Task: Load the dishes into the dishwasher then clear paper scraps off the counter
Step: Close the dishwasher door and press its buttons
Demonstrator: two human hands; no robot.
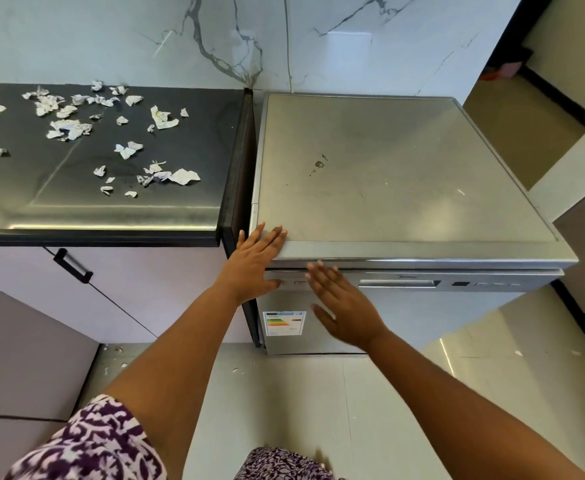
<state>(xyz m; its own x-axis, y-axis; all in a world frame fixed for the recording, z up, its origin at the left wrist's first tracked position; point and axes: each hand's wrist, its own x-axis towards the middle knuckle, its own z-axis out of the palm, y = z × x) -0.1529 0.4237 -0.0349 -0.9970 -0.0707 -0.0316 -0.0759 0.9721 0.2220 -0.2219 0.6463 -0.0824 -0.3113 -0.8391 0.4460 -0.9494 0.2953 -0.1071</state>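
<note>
The silver freestanding dishwasher [388, 174] fills the centre and right of the frame, its door shut and its flat, lightly scuffed top bare. My left hand [254, 261] lies flat on the front left corner of that top, fingers straight and slightly spread, holding nothing. My right hand [343, 306] is just below the front lip, in front of the upper left part of the door, fingers straight and close together, empty too. It is blurred, and I cannot tell whether it touches the door. To its right along the door's top strip is the recessed handle slot [400, 283]. Below my right hand, a white energy label with coloured bars [284, 322] is stuck on the door's left side.

The crumpled white paper scraps [69, 128] lie scattered over the dark, glossy surface [187, 143] in the upper left of the frame, which stands just beside the dishwasher with a narrow gap between them. Under this surface are pale lilac cabinet doors, one with a black bar handle [72, 266]. A white marble-look wall with grey veins [145, 36] runs across the top of the frame. A few small white bits [119, 348] lie on the light tiled floor [284, 393] at the cabinet's foot. My purple and white patterned sleeve [93, 441] shows at the lower left.
</note>
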